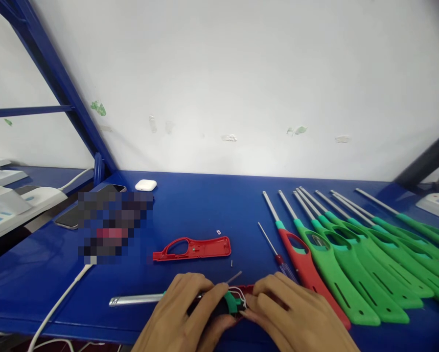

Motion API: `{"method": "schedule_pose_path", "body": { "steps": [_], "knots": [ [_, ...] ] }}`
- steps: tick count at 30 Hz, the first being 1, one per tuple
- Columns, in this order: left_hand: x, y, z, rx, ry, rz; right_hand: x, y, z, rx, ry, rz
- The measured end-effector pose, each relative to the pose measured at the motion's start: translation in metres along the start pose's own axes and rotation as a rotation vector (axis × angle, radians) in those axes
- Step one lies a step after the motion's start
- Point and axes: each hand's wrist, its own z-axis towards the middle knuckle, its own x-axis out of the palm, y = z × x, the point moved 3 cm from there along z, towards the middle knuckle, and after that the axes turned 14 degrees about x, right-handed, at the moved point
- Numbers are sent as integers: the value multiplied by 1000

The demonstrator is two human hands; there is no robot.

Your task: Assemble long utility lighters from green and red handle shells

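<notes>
At the front of the blue table, both hands are bent over an opened lighter with a metal tube (138, 299) pointing left. My left hand (192, 313) is closed around its middle, by a green trigger piece (234, 303) and white wires (237, 292). Fingers of my right hand (288, 310) pinch at the red casing (246, 289), by the wire ends; the exact part pinched is hidden. A thin clear rod (234, 277) sticks up near my left index finger. Behind the hands lies a red half shell (204, 247), its inside facing up.
A screwdriver (276, 249) lies right of the hands, beside a red lighter (302, 264) and several green lighters (336, 274). Tiny parts (218, 232) lie near the shell. Leftward are a phone (90, 208), a white case (146, 185), a blurred item and a white cable (57, 303).
</notes>
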Motion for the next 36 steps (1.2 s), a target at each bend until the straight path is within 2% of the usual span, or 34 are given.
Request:
{"method": "schedule_pose_path", "body": {
  "steps": [3, 6, 9, 12, 19, 22, 26, 31, 36],
  "knots": [
    [-14, 7, -3, -13, -63, 44, -1, 0, 0, 20, -3, 36],
    [-24, 16, -7, -46, -54, 84, 0, 0, 1, 30, -1, 33],
    [-24, 21, -13, -87, -10, -6, -1, 1, 0, 19, -18, 28],
    [-20, 21, -17, -64, -16, -75, -4, 2, -1, -9, -27, 14],
    [-23, 21, -11, -48, -1, -30, -18, 6, 17, -20, -128, -69],
    [-24, 22, -11, -5, 25, -41, -11, 6, 32, -31, -39, -47],
    [-19, 25, -18, -17, 86, -91, -4, 3, 39, -28, 86, 67],
    [-16, 26, -19, -35, 85, -77, -8, -2, 33, -64, 125, 175],
    [-15, 25, -17, -19, 135, -52, -3, -5, 31, -84, 110, 142]
  ]
}}
